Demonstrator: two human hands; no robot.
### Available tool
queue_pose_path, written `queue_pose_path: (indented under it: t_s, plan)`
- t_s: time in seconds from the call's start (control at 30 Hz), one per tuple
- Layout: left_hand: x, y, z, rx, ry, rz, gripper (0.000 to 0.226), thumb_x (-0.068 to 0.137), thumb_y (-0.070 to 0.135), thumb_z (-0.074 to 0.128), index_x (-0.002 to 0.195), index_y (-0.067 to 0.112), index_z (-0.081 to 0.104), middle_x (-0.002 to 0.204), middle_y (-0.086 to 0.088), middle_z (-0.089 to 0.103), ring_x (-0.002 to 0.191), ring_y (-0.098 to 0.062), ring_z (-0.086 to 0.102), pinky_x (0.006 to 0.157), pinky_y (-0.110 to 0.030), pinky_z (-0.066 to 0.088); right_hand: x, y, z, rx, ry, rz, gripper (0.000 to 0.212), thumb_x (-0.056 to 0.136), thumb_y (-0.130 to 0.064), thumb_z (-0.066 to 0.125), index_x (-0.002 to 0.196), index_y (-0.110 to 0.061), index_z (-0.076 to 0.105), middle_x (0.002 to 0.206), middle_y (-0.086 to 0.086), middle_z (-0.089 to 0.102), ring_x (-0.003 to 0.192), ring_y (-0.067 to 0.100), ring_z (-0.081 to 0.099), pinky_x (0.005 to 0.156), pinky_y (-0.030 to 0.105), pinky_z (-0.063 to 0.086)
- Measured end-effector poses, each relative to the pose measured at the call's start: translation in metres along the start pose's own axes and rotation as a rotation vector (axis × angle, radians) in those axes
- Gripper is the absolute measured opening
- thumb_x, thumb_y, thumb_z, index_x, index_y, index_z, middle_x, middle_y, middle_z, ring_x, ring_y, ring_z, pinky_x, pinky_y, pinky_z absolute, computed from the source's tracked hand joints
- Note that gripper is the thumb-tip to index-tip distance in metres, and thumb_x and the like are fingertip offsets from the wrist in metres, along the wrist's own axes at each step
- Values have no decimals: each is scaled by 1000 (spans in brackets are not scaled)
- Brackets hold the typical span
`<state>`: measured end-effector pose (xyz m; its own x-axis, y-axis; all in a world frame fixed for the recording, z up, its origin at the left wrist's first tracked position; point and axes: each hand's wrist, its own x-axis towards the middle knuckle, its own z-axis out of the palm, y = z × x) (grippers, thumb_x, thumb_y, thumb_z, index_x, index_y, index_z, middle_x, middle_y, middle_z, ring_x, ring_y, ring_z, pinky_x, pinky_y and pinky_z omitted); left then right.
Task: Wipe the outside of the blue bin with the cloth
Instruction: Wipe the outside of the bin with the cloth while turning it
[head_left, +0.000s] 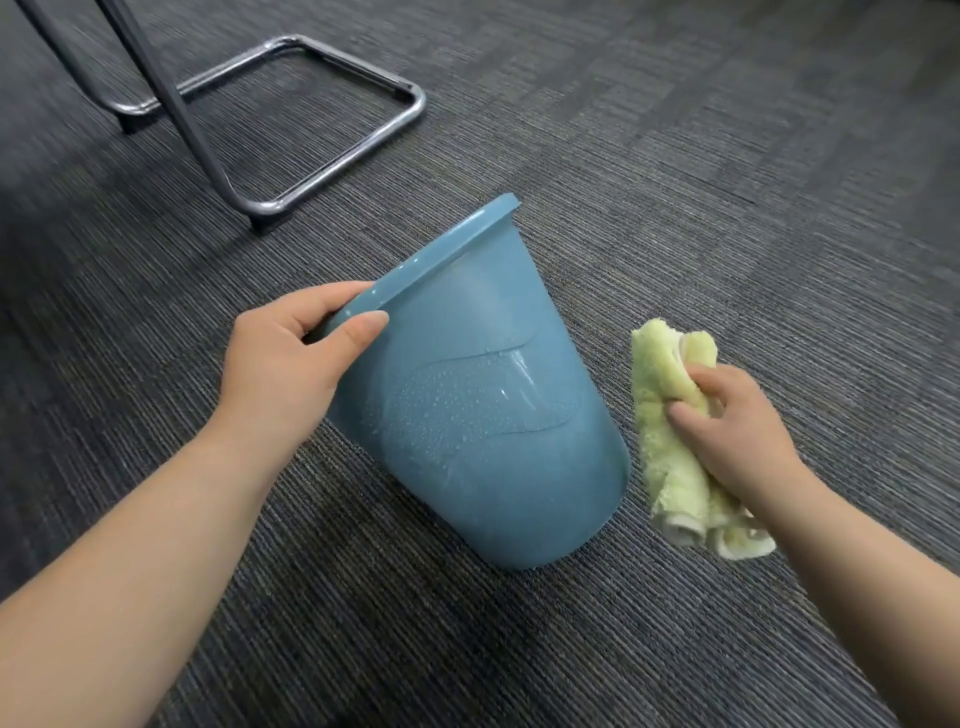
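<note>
Blue bin (483, 415) sits at centre frame, tipped with its rim toward eleven o'clock, wet side up, probably for wiping. Left hand (291, 358) pinches the rim, fingers (332, 299) inside, steadying it. At three o'clock, right hand (737, 431) grips the folded green cloth (670, 441), just beside the wall, above the carpet (727, 208).

Blue bin (483, 415), pale yellow-green cloth (670, 415), dark grey fine-striped carpet (675, 182), shiny grey metal chair frame (332, 150).
</note>
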<state>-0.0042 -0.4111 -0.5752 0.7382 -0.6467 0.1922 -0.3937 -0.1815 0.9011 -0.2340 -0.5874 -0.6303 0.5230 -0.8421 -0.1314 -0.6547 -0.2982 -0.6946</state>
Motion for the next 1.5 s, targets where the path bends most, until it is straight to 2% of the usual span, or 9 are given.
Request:
queue_pose_path:
  t_s: [0.17,0.37,0.53,0.7,0.97,1.13,1.27,1.43,1.5]
  plan:
    - [1,3,1,-42,-28,-13,19,73,25,57,77,44,59,88,19,62,83,9,58,82,-18,42,6,-42,-9,7,74,-167,29,79,-14,57,108,-18,59,108,-7,43,93,5,39,73,24,27]
    - [-2,9,7,-42,-79,49,34,82,7,57,80,40,58,73,34,65,80,15,58,71,-4,42,4,-91,-9,-100,36,-327,30,79,-25,55,109,-29,58,128,-5,46,102,19,51,73,30,35]
    - [-5,16,15,-67,-94,84,33,81,5,57,81,38,57,88,18,61,80,15,58,72,-4,42,-4,-104,-6,-266,31,-404,32,80,-25,54,111,-32,57,133,-5,43,99,26,55,65,29,35]
    - [-5,15,12,-75,-86,69,33,81,4,57,81,37,57,88,17,61,79,14,59,69,-4,42,-21,-107,-1,-317,-55,-575,34,77,-24,57,109,-34,60,134,-3,48,95,28,58,61,29,36]
    - [-7,16,12,-68,-139,68,36,80,2,57,79,39,58,73,36,65,82,13,59,77,-7,44,16,-73,-10,-113,-9,-214,29,83,-16,51,110,-24,57,127,-2,47,103,24,51,76,36,40]
    - [-6,19,16,-58,-102,80,34,81,3,57,81,37,56,88,18,61,80,15,58,77,-5,43,6,-72,-9,-131,-25,-336,33,77,-19,54,107,-29,59,130,-7,46,101,22,53,68,28,34]
    - [-2,17,14,-66,-77,60,33,82,3,55,82,36,56,89,17,59,79,17,57,73,-4,43,-6,-74,-6,-160,-112,-483,36,70,-29,50,104,-33,62,132,-7,47,97,22,56,66,28,38]
    - [-1,15,12,-54,-67,63,33,82,2,55,82,35,56,89,17,59,79,18,57,72,-3,42,6,-50,-1,-172,-97,-207,29,80,-19,52,108,-26,57,129,-5,45,96,22,52,65,29,36]
    - [-1,13,11,-53,-60,58,33,82,3,55,81,36,56,88,18,60,79,17,57,72,-3,42,3,-45,2,-195,-99,-209,29,81,-19,52,109,-26,57,128,-4,44,94,22,52,63,29,36]
